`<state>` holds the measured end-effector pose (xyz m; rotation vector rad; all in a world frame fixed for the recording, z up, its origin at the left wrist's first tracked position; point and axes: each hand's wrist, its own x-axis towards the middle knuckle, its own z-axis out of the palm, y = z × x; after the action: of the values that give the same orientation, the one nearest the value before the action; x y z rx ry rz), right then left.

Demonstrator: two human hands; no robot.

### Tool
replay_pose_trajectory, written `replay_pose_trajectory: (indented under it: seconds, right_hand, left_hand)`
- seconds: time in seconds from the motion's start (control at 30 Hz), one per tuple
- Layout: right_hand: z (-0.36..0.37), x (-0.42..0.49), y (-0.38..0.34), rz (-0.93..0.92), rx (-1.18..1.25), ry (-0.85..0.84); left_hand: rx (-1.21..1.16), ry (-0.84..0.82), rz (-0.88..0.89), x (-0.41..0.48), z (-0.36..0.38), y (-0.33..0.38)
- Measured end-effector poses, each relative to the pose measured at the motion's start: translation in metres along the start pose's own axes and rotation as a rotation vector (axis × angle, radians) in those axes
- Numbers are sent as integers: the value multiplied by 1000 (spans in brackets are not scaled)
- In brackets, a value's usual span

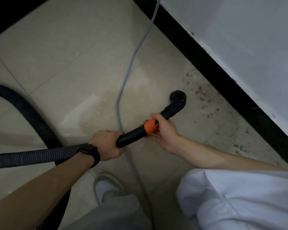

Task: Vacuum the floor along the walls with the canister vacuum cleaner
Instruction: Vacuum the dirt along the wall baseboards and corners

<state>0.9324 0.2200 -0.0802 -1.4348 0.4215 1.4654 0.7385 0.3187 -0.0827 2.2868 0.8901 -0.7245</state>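
Head view: left grip (106,144) and right grip (165,130) clasp the wand (133,134) over debris-speckled tile (73,55) beside black baseboard (214,72).

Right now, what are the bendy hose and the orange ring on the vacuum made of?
The hose looks like flexible matte black plastic; its close ridges show that. The orange ring looks like smooth hard plastic with a slight sheen, though rubber cannot be ruled out.

Brush nozzle (177,97) sits on the floor (73,55), baseboard (223,82) near its right; cable (128,72) lies left, hose (32,156) farther left.
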Motion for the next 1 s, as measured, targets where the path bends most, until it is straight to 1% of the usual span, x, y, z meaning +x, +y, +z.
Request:
replay_pose_trajectory:
  seconds: [0.2, 0.4, 0.67, 0.83, 1.0]
  right_hand:
    - [-4, 5, -32, -76, -9, 20]
    - [-7, 11, -48, -123, -29, 51]
    - [-15, 24, -76, -221, -46, 146]
    - [-22, 35, -91, -262, -31, 215]
    - [-8, 48, -98, -281, -56, 191]
  left_hand:
    - [-39, 68, 0, 19, -8, 26]
    - [-58, 104, -17, 31, -10, 44]
    - [-75, 140, -8, 60, -25, 69]
    - [-160, 135, 1, 72, -27, 84]
    - [-314, 107, -32, 77, -28, 76]
